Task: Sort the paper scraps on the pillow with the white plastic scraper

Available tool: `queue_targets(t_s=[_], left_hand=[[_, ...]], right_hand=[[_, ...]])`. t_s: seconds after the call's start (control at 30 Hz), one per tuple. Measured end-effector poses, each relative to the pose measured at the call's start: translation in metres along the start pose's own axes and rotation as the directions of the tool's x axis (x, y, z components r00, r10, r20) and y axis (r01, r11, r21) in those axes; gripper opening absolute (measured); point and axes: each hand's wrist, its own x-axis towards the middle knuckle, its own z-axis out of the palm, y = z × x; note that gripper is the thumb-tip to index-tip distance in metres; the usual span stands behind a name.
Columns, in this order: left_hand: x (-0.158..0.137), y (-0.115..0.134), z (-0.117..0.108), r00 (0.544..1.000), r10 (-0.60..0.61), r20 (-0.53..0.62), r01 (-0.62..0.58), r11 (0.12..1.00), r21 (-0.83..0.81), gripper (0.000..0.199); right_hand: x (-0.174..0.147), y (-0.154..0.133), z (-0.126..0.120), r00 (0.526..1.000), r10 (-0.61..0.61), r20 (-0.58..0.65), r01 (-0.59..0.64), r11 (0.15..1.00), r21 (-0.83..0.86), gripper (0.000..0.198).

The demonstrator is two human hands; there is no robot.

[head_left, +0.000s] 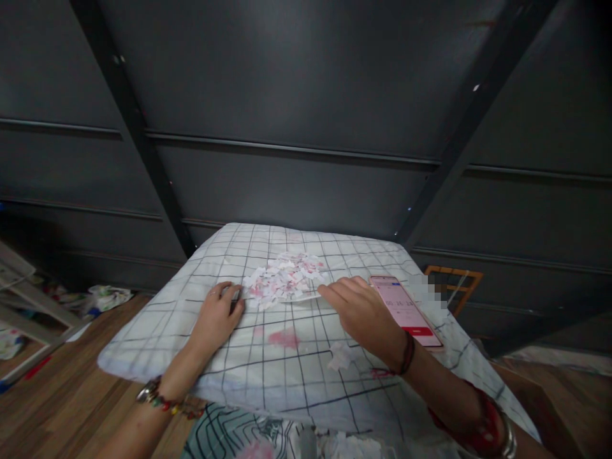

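A heap of torn white and pink paper scraps [282, 277] lies on a white checked cloth [268, 239]. Under its near right side a thin, pale curved edge shows; I cannot tell whether it belongs to a plate or a sheet. My left hand [220, 315] rests on the cloth just left of the heap, fingers bent and thumb apart, with nothing in it. On the other side, my right hand [361, 312] has its fingers pressed together, their tips at that pale edge. What they grip is hidden.
A phone [406, 312] showing a running timer lies right of my right hand. A loose white scrap [340, 355] and a pink stain [284, 338] are near the front. More paper bits [349, 446] sit at my lap. A dark panelled wall [296, 185] stands behind the table.
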Motion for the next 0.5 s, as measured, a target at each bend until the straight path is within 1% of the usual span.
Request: queue_targets(t_s=[0.27,0.4,0.5], left_hand=[[0.000,0.000,-0.001,1.000,0.002,0.007,-0.002,1.000,-0.011,0.038],[0.000,0.000,-0.001,1.000,0.005,0.008,-0.005,1.000,-0.020,0.038],[-0.001,0.000,-0.001,1.000,0.008,-0.006,-0.008,1.000,-0.028,0.037]], right_hand=[[0.006,-0.004,0.005,0.997,-0.082,-0.014,0.082,0.996,-0.027,0.024],[0.005,-0.002,0.005,0.998,-0.065,-0.021,0.065,0.998,-0.017,0.026],[0.001,0.007,0.003,0.999,-0.032,-0.044,0.030,0.999,-0.032,0.030]])
